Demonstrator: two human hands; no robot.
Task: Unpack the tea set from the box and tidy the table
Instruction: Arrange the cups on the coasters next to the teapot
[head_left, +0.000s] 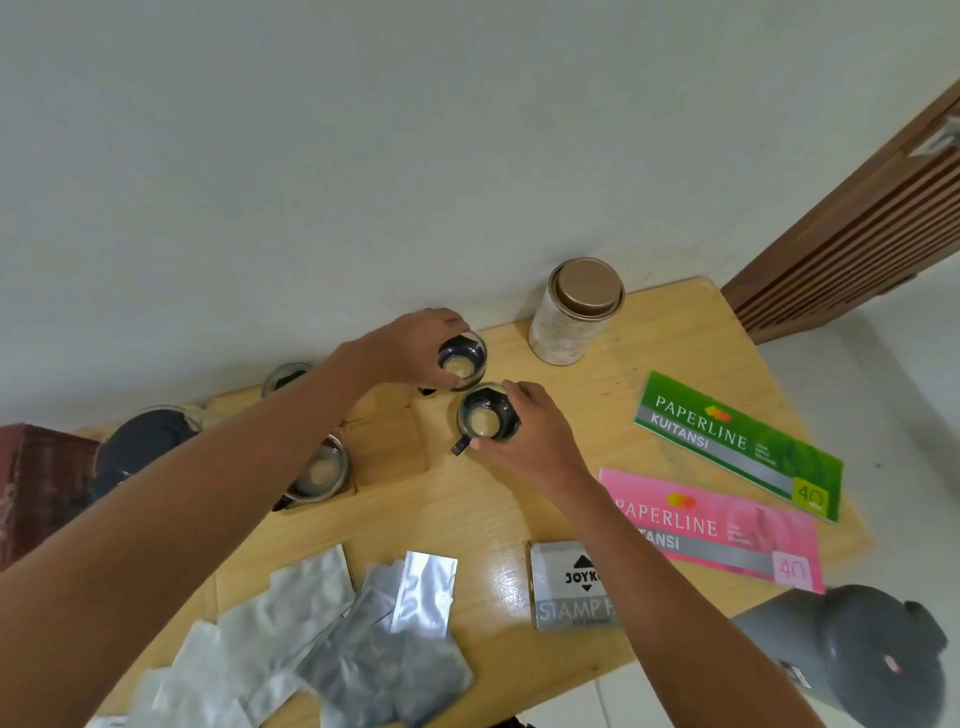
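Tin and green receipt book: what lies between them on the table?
Nothing: the head view shows only bare table between the tin and the green receipt book.

From where I watch, I take the tin (576, 312) at the back of the table (467, 519) as my mark. Bare wood lies in front of it, running toward the green booklet (737, 444); I see room for a hand to pass there. Left of the tin both hands, left (415, 348) and right (530, 431), each close on a glass cup (462, 358) (488, 418), and these crowd that side. Further left a third cup (319, 470) and a dark teapot (140, 447) block the way. Well in front of the tin, foil packets (363, 639), a stamp pad box (569, 584) and a pink booklet (711, 525) line the near edge, with open wood between them and the cups.
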